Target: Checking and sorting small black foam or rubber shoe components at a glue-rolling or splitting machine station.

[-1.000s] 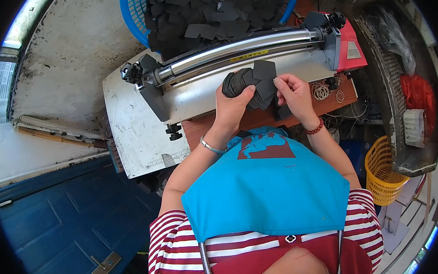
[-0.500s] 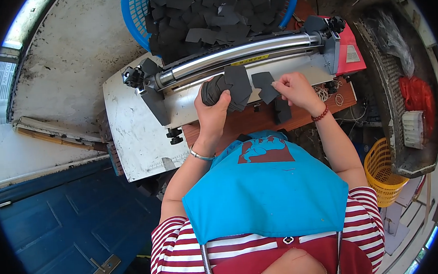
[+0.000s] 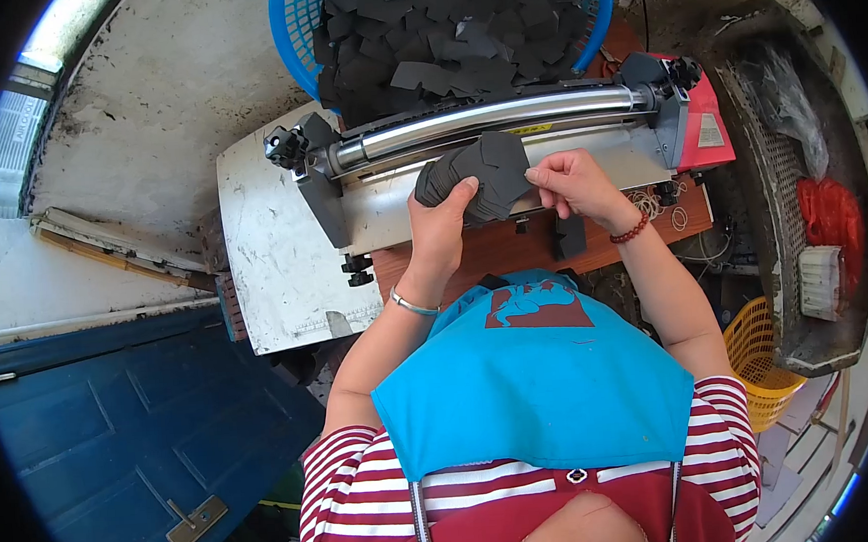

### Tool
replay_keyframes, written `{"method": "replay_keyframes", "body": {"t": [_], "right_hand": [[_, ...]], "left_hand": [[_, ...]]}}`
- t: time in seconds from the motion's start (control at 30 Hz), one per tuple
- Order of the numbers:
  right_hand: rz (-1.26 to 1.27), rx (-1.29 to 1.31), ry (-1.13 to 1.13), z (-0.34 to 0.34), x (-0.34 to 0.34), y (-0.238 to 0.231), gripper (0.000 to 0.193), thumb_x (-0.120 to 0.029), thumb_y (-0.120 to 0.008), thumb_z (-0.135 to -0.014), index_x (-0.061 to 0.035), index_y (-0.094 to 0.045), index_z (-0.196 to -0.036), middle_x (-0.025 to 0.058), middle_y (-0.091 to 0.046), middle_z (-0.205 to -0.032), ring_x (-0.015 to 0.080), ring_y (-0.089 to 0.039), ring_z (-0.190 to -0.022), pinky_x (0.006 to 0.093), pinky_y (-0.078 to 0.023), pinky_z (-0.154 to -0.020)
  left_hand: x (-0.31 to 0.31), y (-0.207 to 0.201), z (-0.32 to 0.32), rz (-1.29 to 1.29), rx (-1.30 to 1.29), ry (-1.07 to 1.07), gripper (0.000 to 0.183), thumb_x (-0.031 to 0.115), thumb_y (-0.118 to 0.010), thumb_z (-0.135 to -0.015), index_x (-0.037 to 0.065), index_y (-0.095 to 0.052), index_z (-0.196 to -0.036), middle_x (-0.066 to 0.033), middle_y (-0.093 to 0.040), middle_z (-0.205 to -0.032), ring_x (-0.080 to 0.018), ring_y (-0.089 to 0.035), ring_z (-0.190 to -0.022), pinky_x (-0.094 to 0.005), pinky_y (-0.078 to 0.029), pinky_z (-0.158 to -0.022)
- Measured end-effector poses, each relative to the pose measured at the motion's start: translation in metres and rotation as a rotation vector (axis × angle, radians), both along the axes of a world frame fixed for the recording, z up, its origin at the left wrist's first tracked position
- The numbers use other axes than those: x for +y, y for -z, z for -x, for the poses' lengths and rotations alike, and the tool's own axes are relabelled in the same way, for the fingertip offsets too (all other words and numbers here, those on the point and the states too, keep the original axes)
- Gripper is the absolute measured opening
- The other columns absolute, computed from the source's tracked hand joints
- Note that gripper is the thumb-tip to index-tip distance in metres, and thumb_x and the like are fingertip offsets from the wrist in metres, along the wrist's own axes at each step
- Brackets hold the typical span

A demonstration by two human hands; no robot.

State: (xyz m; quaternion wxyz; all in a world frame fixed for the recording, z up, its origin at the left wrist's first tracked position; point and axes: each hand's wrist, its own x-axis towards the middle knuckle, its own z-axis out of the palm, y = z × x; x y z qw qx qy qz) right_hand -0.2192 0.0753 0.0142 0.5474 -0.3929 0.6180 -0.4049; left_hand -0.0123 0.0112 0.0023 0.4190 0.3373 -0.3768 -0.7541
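My left hand (image 3: 440,233) grips a fanned stack of thin black sheet pieces (image 3: 476,177), its thumb on top. The stack is held above the pale bed of a roller machine, in front of the shiny metal roller (image 3: 494,118). On the right, my right hand (image 3: 580,190) pinches the right edge of a black sheet piece (image 3: 504,157) lying against the top of the stack. Just below the right hand, more black pieces (image 3: 569,236) rest on the red-brown wooden board (image 3: 493,252).
Behind the machine stands a blue basket (image 3: 293,41) heaped with black pieces. The machine has black knobs (image 3: 286,147) and a red end housing (image 3: 707,120). To the right are a dark trough (image 3: 782,279) and a yellow basket (image 3: 757,356). A blue door (image 3: 116,439) is at lower left.
My right hand has brought its single black piece left onto the stack; before, the two were apart. The whole view has shifted slightly.
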Motion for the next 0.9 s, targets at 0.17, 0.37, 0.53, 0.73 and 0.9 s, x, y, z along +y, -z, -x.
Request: {"method": "replay_keyframes", "body": {"t": [0.17,0.37,0.53,0.73,0.9], "right_hand": [[-0.131,0.091,-0.084,0.030,0.000,0.004,0.028,-0.023,-0.063,-0.089,-0.0044,-0.059,-0.069,0.0023,-0.059,-0.057,0.0059,-0.048,-0.038,0.0202,-0.037,-0.036],[-0.082,0.241,0.112,0.036,-0.025,0.016,0.035,-0.030,-0.062,-0.089,0.0004,-0.062,-0.072,0.0030,-0.058,-0.056,0.0076,-0.047,-0.036,0.0220,-0.036,-0.034],[0.009,0.152,-0.045,-0.009,-0.019,0.003,0.033,-0.035,-0.065,-0.091,-0.0029,-0.064,-0.081,-0.0005,-0.058,-0.060,0.0032,-0.047,-0.041,0.0187,-0.034,-0.037],[0.063,0.196,-0.066,-0.011,-0.011,0.003,0.029,-0.030,-0.062,-0.093,-0.0043,-0.066,-0.081,-0.0008,-0.059,-0.060,0.0028,-0.046,-0.042,0.0181,-0.035,-0.039],[-0.007,0.171,-0.114,0.007,-0.011,0.000,0.031,-0.030,-0.061,-0.093,-0.0052,-0.065,-0.075,-0.0003,-0.060,-0.060,0.0026,-0.046,-0.041,0.0181,-0.035,-0.039]], "left_hand": [[-0.004,-0.004,-0.007,-0.012,-0.014,-0.005,0.022,0.001,-0.059,-0.086,0.000,-0.061,-0.108,-0.0052,-0.065,-0.097,-0.0126,-0.063,-0.084,-0.0283,-0.056,-0.066],[-0.007,-0.004,-0.010,-0.051,0.061,0.062,0.024,0.002,-0.057,-0.086,0.000,-0.060,-0.110,-0.0045,-0.064,-0.095,-0.0125,-0.063,-0.080,-0.0286,-0.057,-0.061],[-0.007,0.002,-0.006,0.000,0.035,0.056,0.025,0.001,-0.057,-0.087,-0.001,-0.058,-0.112,-0.0093,-0.066,-0.099,-0.0182,-0.067,-0.084,-0.0327,-0.059,-0.062],[-0.007,-0.004,-0.009,-0.020,-0.006,0.057,0.028,0.002,-0.058,-0.087,-0.001,-0.058,-0.115,-0.0062,-0.064,-0.098,-0.0132,-0.063,-0.082,-0.0285,-0.057,-0.062],[-0.008,0.000,-0.012,-0.007,-0.045,0.058,0.027,0.004,-0.060,-0.087,-0.001,-0.058,-0.113,-0.0059,-0.064,-0.097,-0.0134,-0.063,-0.081,-0.0283,-0.057,-0.061]]}}
